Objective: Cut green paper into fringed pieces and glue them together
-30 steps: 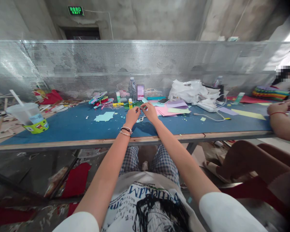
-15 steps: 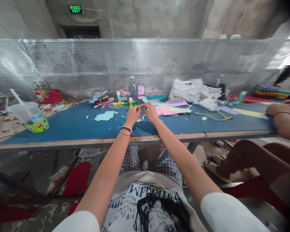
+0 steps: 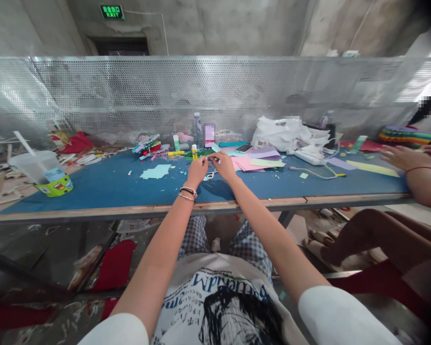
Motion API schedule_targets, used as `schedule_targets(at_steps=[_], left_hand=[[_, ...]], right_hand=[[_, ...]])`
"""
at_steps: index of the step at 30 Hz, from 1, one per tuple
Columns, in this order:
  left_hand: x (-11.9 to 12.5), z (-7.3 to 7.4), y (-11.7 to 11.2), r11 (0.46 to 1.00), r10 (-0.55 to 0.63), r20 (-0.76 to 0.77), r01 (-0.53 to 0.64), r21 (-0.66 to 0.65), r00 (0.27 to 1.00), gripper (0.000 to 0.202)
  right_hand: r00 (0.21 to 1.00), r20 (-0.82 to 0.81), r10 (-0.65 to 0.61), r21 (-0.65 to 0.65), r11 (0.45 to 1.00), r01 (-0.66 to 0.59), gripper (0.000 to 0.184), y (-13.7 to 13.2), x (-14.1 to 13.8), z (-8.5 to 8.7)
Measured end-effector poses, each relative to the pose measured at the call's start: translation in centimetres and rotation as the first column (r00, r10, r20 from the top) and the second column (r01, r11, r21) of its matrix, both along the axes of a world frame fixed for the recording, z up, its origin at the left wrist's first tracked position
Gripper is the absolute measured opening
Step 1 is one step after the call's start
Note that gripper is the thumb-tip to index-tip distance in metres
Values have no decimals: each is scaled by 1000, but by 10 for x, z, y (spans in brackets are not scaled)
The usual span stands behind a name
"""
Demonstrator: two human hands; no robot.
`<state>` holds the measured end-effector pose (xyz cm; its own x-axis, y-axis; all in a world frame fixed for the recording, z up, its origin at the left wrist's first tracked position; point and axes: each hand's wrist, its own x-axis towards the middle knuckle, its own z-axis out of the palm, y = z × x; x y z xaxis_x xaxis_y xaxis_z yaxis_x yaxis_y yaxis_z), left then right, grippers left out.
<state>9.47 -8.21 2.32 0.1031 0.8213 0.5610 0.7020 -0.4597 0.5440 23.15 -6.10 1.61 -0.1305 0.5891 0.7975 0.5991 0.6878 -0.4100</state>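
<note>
Green "EXIT" below Chinese characters on wall sign [image 3: 112, 12], upside-down blue lettering, partly legible, on shirt [image 3: 219, 299]

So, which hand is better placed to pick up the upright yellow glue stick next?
Probably the left hand: the glue stick stands just beyond it, while the right hand is farther over, towards the pink paper.

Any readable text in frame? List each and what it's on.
"安全出口 / EXIT": exit sign
Shirt: large blue print, upside down and creased; no word certain
Cup, yellow glue stick, upright phone: markings too small or blurred to read
</note>
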Motion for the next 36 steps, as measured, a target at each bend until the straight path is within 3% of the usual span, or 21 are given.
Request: schedule_targets(at_steps=[36], left_hand=[[1, 0, 1, 1000, -17, -4, 17, 16, 1000, 31]], right_hand=[[1000, -18, 3, -21, 1000, -4, 23, -1, 0, 0]])
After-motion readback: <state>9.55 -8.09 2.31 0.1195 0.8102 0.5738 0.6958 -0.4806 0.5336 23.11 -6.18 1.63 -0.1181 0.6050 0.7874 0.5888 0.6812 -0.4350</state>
